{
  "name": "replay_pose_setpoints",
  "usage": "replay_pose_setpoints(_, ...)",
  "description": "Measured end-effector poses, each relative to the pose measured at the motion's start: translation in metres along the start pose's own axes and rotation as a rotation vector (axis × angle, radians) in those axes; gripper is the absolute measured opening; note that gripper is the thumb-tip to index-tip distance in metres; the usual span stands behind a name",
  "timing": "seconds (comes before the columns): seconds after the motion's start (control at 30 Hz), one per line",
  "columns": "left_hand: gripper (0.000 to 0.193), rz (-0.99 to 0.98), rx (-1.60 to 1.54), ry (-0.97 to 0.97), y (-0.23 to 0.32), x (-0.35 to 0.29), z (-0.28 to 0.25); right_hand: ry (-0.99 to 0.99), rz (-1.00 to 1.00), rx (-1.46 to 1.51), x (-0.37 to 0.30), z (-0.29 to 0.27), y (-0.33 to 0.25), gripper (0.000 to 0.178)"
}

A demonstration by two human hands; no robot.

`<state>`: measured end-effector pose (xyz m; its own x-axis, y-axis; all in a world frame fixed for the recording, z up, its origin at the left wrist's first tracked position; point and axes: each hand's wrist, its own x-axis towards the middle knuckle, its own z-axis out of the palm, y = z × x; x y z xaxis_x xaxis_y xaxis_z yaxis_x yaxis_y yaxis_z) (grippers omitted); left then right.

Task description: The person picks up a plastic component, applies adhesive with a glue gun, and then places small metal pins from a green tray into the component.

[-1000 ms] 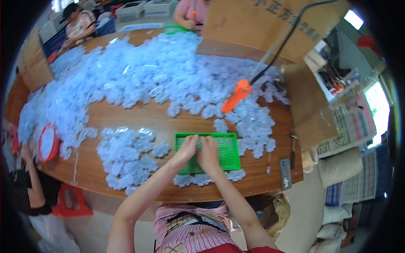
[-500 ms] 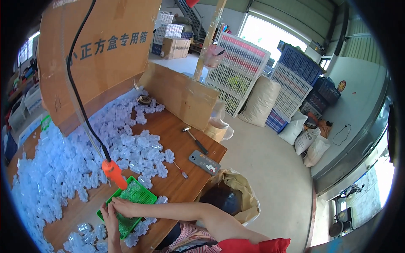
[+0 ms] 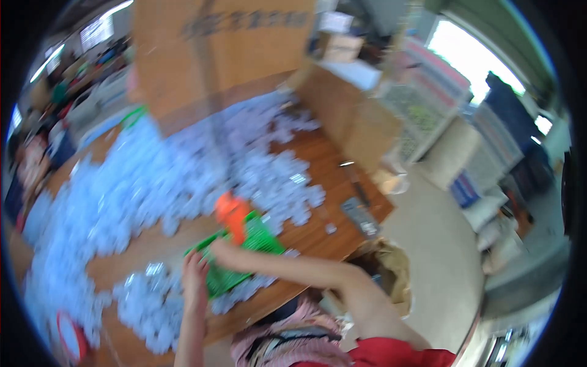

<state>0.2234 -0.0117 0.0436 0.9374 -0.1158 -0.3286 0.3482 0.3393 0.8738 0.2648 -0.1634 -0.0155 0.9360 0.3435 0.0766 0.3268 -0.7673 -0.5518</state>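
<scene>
My left hand (image 3: pixel 195 273) is at the left edge of a shallow green plastic basket (image 3: pixel 266 239), its fingers bent together. Beside it, over the basket, my right hand (image 3: pixel 227 254) has its fingers drawn in. Motion blur hides whatever small thing they may hold. Above the basket hangs an orange tool (image 3: pixel 232 213) on a cable. Small clear pieces lie inside the basket, too smeared to name. A small pile of clear plastic parts (image 3: pixel 148 303) lies left of my left hand, and more are tucked along the basket's near side.
A large heap of clear plastic parts (image 3: pixel 140 177) covers the table's far and left side. A hammer (image 3: pixel 356 183) and a phone (image 3: pixel 361 217) lie near the right edge. Cardboard (image 3: pixel 348 110) walls the back. A lined sack (image 3: pixel 394 275) stands beside the table; a red-rimmed round object (image 3: pixel 72 337) is lower left.
The view has swung left, so everything sits farther right and the picture is blurred. Both hands stay at the basket's left side. The red-rimmed object has come into view.
</scene>
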Motion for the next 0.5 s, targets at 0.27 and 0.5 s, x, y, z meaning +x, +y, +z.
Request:
replay_pose_setpoints(0.27,0.041,-0.127,-0.350,0.027,-0.002,-0.009,-0.007,-0.162,0.425,0.833,-0.010,-0.060,-0.011,0.011)
replay_pose_setpoints(0.5,0.060,-0.370,-1.053,-0.463,-0.017,-0.005,0.006,-0.259,0.378,1.088,-0.029,-0.095,-0.074,0.010)
